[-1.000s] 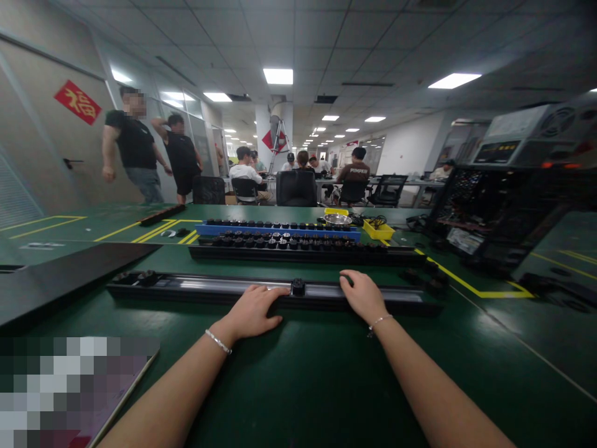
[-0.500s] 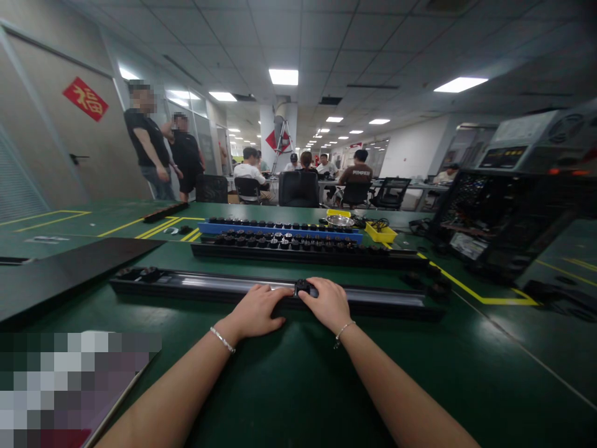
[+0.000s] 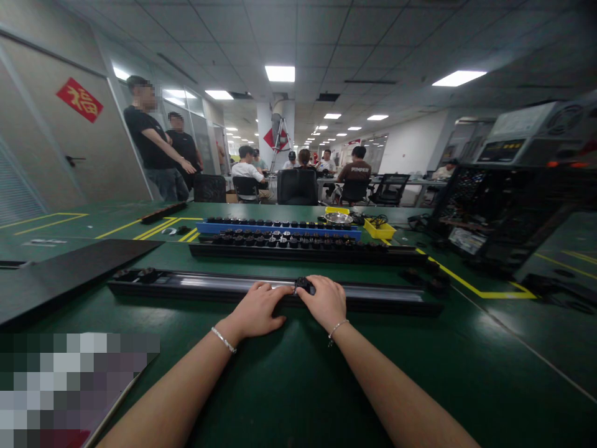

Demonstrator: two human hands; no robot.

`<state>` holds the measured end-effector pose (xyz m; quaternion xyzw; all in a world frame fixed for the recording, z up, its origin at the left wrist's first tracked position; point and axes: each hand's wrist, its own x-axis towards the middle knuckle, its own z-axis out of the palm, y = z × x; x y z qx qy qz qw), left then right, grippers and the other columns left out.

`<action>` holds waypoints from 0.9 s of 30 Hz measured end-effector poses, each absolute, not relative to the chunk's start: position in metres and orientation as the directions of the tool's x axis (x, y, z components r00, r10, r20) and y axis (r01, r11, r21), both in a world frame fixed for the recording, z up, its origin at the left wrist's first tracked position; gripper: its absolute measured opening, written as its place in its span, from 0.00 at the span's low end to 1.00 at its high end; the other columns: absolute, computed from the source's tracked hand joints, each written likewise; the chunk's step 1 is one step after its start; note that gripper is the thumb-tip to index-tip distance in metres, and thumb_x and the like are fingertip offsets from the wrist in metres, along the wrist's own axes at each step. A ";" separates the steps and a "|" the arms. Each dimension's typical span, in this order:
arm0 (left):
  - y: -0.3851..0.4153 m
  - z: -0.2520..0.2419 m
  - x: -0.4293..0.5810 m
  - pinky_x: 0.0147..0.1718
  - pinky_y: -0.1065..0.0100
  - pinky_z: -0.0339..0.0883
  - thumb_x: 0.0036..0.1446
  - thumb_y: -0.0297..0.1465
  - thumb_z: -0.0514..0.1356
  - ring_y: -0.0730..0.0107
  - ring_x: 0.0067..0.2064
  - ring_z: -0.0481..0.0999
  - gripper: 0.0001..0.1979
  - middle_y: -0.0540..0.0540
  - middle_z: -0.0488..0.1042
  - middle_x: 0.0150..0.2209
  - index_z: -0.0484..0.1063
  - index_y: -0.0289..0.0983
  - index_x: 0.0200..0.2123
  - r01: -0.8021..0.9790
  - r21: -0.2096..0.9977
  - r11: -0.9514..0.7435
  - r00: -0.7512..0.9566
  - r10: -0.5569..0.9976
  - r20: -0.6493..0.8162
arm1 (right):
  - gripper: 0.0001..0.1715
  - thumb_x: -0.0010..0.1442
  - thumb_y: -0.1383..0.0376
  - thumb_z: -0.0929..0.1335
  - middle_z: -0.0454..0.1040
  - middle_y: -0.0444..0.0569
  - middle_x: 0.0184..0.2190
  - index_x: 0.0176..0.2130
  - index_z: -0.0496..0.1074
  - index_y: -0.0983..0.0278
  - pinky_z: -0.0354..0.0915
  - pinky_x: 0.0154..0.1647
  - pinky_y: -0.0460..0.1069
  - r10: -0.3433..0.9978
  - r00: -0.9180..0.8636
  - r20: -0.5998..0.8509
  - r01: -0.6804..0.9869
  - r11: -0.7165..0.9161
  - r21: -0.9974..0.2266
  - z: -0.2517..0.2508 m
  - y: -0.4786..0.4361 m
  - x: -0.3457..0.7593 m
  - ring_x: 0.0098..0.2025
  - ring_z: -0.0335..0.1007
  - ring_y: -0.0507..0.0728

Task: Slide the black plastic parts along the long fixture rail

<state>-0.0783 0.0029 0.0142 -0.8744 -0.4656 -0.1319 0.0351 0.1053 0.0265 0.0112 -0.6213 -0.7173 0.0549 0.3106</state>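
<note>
A long black channel [image 3: 196, 283] with a shiny silvery inside lies across the green table in front of me. My left hand [image 3: 259, 311] grips it near the middle, with the fingers over the channel and the thumb on the near side. Its index finger reaches to a small black round part [image 3: 304, 284] sitting in the channel. My right hand [image 3: 328, 303] is closed on that part from the right, and its fingers partly hide it. Two more black round parts [image 3: 147, 274] sit at the channel's left end.
Behind stand a black rail [image 3: 224, 251] and a blue rail [image 3: 298, 231] bearing rows of black round parts. Farther back are a metal bowl [image 3: 339, 218] and a yellow bin [image 3: 379, 230]. An open computer case [image 3: 485, 211] stands right; a dark panel [image 3: 84, 274] lies left.
The view has shifted slightly. My right hand and the small part have turned a little, while my left hand keeps its place. A standing person at the left has stretched out a hand.
</note>
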 end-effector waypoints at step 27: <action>0.003 0.012 -0.078 0.52 0.59 0.52 0.48 0.36 0.59 0.61 0.45 0.67 0.29 0.47 0.71 0.46 0.58 0.45 0.54 0.826 0.074 -0.558 0.520 0.807 0.280 | 0.17 0.55 0.59 0.62 0.74 0.51 0.43 0.40 0.72 0.63 0.52 0.50 0.50 0.894 -0.018 0.448 0.885 0.223 -0.409 0.007 0.025 0.107 0.47 0.65 0.56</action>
